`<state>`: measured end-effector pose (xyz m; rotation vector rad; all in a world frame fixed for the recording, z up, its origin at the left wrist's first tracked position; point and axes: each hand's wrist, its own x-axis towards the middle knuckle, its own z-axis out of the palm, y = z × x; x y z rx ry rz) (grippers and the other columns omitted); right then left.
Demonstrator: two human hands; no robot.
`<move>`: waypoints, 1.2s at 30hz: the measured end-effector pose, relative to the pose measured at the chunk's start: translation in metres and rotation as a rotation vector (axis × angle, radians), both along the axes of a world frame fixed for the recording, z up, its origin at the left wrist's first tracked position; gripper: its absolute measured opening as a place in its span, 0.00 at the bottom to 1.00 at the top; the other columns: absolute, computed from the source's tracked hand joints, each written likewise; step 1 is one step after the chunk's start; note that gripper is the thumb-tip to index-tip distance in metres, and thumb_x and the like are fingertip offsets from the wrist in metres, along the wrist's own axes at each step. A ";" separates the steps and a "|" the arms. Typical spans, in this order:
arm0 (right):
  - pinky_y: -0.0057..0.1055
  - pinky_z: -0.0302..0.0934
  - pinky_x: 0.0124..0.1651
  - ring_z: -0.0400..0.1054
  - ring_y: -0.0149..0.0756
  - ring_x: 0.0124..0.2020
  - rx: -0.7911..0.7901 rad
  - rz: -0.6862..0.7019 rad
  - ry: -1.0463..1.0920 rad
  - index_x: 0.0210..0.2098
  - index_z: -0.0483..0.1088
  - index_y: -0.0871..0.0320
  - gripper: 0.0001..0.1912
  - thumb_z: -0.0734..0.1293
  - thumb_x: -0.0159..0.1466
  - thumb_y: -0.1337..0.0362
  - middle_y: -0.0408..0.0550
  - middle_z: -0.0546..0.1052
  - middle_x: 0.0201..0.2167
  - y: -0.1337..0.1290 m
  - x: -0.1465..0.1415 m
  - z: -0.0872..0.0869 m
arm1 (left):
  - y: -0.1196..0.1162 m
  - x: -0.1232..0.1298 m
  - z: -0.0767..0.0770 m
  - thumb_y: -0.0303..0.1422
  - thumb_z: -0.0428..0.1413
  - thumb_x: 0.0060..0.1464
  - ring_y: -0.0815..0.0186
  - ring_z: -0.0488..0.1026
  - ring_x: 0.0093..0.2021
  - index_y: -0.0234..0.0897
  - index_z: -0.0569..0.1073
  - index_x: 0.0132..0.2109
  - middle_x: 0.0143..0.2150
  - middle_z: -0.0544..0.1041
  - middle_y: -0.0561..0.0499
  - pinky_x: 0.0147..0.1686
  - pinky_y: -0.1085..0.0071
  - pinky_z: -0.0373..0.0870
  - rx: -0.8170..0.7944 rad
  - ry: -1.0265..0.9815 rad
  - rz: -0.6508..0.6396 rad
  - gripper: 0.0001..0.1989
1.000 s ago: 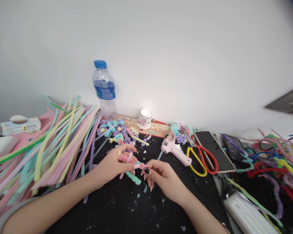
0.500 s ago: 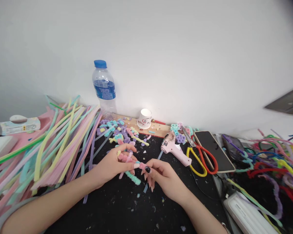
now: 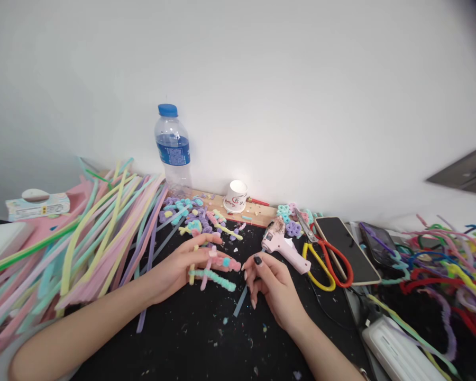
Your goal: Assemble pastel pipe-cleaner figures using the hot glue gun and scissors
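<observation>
My left hand [image 3: 178,270] holds a small fuzzy pipe-cleaner figure [image 3: 218,262], its pieces lying between and across the fingers. The figure is made of pink, mint and yellow pieces, with a mint strip [image 3: 216,279] sticking out below. Just to its right is my right hand [image 3: 272,288], loosely curled with fingers apart, nothing visible in it. A translucent glue stick [image 3: 241,302] reaches from under my right hand. Behind that hand lies a pale pink glue gun [image 3: 286,251], its nozzle end stained brown.
Scissors with yellow and red handles [image 3: 343,264] lie beside a phone [image 3: 347,248] at right. A paper cup [image 3: 236,197] and a bottle [image 3: 173,151] stand by the wall. Long pastel pipe cleaners [image 3: 99,238] cover the left; colourful ones [image 3: 448,275] lie at far right, near a white power strip [image 3: 400,346].
My right hand has let go of the figure's pink end and drawn slightly away. The figure has turned in my left hand, whose fingers are straighter. The view has shifted slightly.
</observation>
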<state>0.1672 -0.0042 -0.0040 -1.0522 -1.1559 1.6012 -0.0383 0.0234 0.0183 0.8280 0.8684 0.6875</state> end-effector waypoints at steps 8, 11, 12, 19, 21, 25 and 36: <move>0.27 0.58 0.24 0.60 0.30 0.22 0.257 -0.281 -0.217 0.35 0.69 0.57 0.13 0.57 0.65 0.57 0.42 0.66 0.23 0.004 0.010 0.001 | 0.008 -0.008 0.001 0.29 0.55 0.55 0.54 0.65 0.56 0.38 0.56 0.59 0.57 0.68 0.38 0.45 0.64 0.65 0.016 -0.155 -0.127 0.27; 0.31 0.59 0.34 0.63 0.33 0.29 0.388 -0.406 -0.407 0.36 0.68 0.56 0.10 0.57 0.65 0.60 0.44 0.69 0.30 0.004 0.013 0.002 | 0.008 -0.008 -0.001 0.33 0.53 0.57 0.54 0.66 0.56 0.40 0.55 0.59 0.55 0.70 0.37 0.42 0.65 0.68 0.046 -0.109 -0.130 0.24; 0.33 0.59 0.38 0.63 0.35 0.33 0.436 -0.443 -0.468 0.37 0.68 0.56 0.09 0.57 0.65 0.61 0.45 0.70 0.33 0.004 0.015 0.003 | 0.007 -0.008 -0.002 0.34 0.53 0.57 0.54 0.68 0.54 0.40 0.56 0.58 0.55 0.70 0.38 0.41 0.64 0.69 0.059 -0.076 -0.127 0.23; 0.45 0.50 0.54 0.59 0.44 0.51 0.786 -0.752 -0.728 0.46 0.64 0.57 0.12 0.58 0.63 0.65 0.53 0.66 0.46 0.009 0.044 0.021 | 0.002 -0.003 -0.008 0.43 0.49 0.57 0.69 0.73 0.18 0.41 0.60 0.47 0.32 0.77 0.50 0.16 0.78 0.63 0.258 0.166 -0.238 0.16; 0.45 0.52 0.53 0.59 0.44 0.51 0.799 -0.888 -0.739 0.48 0.62 0.58 0.14 0.57 0.63 0.66 0.54 0.66 0.47 0.011 0.054 0.029 | 0.001 -0.002 -0.008 0.43 0.50 0.55 0.74 0.66 0.14 0.41 0.60 0.48 0.28 0.75 0.54 0.14 0.79 0.58 0.311 0.204 -0.250 0.16; 0.42 0.58 0.45 0.65 0.42 0.42 0.678 -0.707 -0.822 0.44 0.65 0.57 0.11 0.56 0.63 0.67 0.51 0.71 0.39 0.011 0.050 0.038 | 0.001 -0.004 -0.005 0.43 0.57 0.48 0.70 0.67 0.22 0.41 0.62 0.51 0.34 0.74 0.52 0.22 0.75 0.62 0.407 0.333 -0.259 0.25; 0.33 0.57 0.40 0.62 0.37 0.36 0.665 -0.019 -0.857 0.32 0.67 0.56 0.06 0.64 0.57 0.73 0.43 0.70 0.30 0.018 -0.030 0.041 | -0.005 -0.004 -0.002 0.33 0.58 0.46 0.63 0.68 0.37 0.41 0.62 0.49 0.46 0.68 0.50 0.36 0.70 0.62 0.580 0.375 -0.237 0.22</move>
